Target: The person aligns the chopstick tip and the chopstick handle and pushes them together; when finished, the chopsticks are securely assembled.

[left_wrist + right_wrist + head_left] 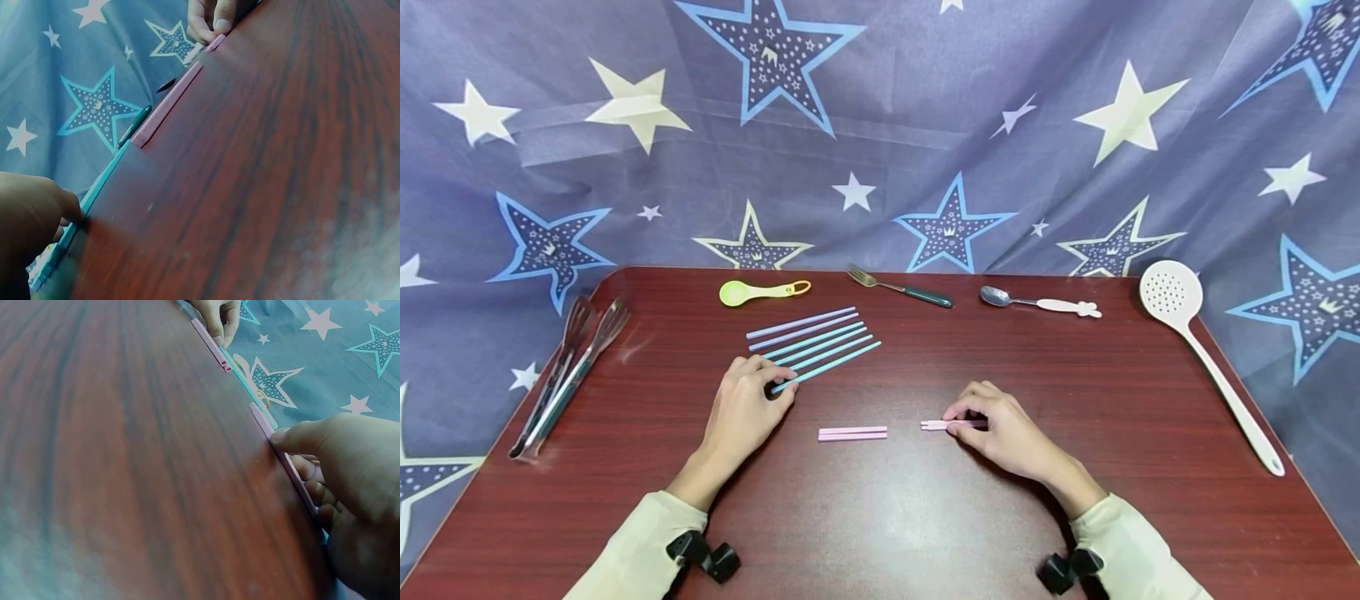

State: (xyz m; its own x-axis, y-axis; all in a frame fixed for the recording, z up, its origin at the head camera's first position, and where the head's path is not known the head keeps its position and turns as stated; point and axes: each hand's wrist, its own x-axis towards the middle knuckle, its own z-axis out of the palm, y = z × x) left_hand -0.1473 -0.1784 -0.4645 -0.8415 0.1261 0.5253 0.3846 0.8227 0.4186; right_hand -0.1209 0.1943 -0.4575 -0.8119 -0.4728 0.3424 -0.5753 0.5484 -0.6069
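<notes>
My left hand point(745, 404) pinches the left end of the nearest teal chopstick point(842, 358), its thumb on the near side. Several teal chopsticks lie slanted side by side, with two periwinkle chopsticks point(801, 322) behind them. To the right, my right hand point(1007, 429) pinches a pair of short pink chopsticks point(934, 425) low at the tabletop; their pale left ends stick out past the fingertips, and the hand covers part of the rest. Between the hands lies another pink pair point(852, 434), side by side. In the right wrist view, the thumb presses the pink chopstick point(262, 422).
Along the back edge lie a yellow-green measuring spoon point(736, 292), a green-handled fork point(928, 296) and a white-handled spoon point(1060, 306). Metal tongs point(568, 379) lie at the left edge, a white skimmer point(1217, 367) at the right. A starry curtain point(880, 125) hangs behind the table.
</notes>
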